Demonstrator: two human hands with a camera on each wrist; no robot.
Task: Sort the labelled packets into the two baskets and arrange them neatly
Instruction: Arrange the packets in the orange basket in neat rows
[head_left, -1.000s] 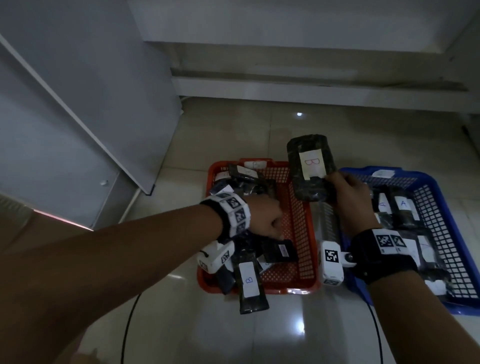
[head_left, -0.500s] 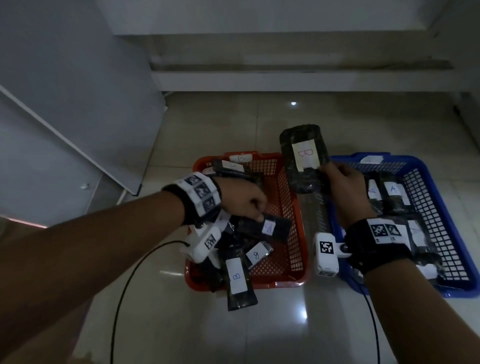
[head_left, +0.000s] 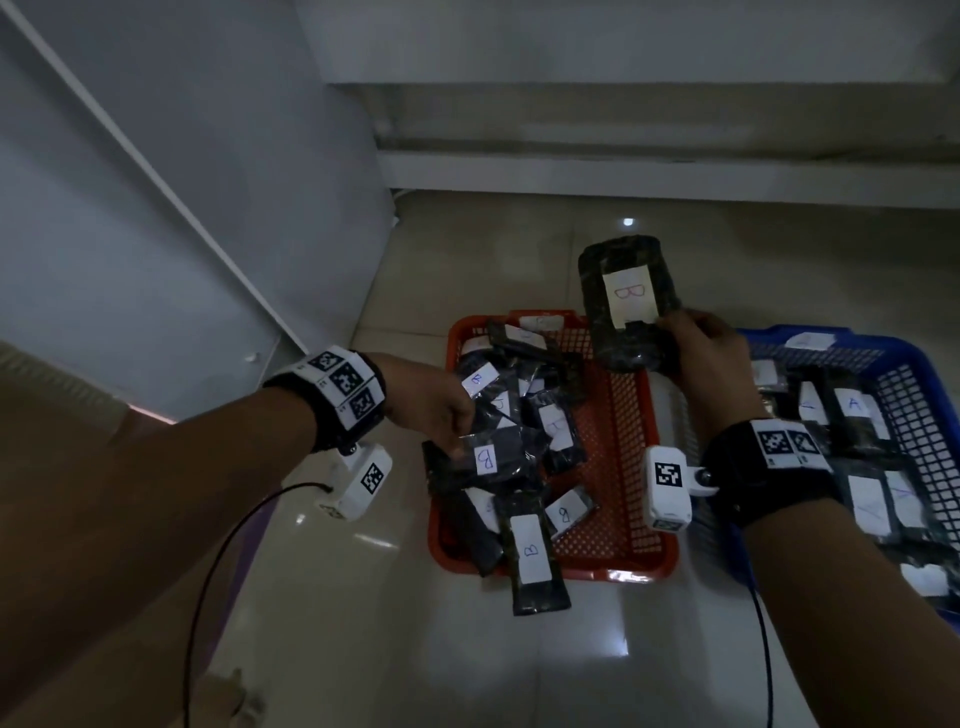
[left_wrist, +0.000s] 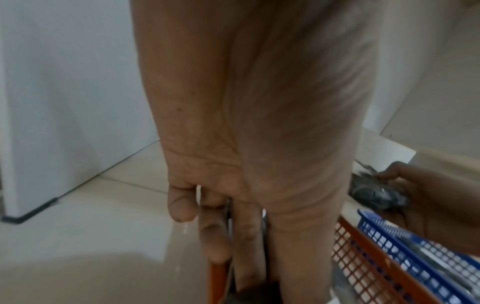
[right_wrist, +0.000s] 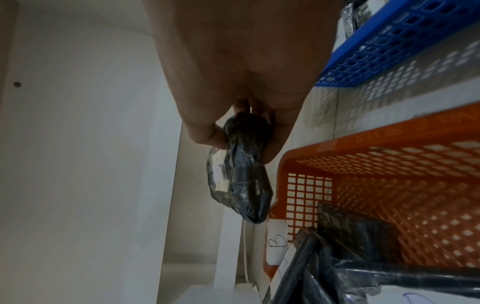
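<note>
My right hand (head_left: 675, 338) grips the lower end of a large dark packet labelled B (head_left: 626, 301), held upright above the far right corner of the red basket (head_left: 623, 574). The right wrist view shows thumb and fingers of the right hand (right_wrist: 241, 133) pinching that packet (right_wrist: 244, 174). My left hand (head_left: 452, 431) is at the red basket's left side, fingers pointing down and pinching the edge of a small B packet (head_left: 485, 457) on a loose pile. Another B packet (head_left: 535, 561) hangs over the near rim. The blue basket (head_left: 883, 348) on the right holds rows of A packets (head_left: 852, 410).
A white cabinet panel (head_left: 156, 234) rises at the left and a low white ledge (head_left: 623, 171) runs along the back. The baskets sit side by side on a glossy tiled floor (head_left: 467, 649). A black cable (head_left: 208, 571) loops over the floor from my left wrist.
My left hand has drawn leftward across the red basket, and the small B packet has come with it. The right hand has kept the large B packet in much the same place.
</note>
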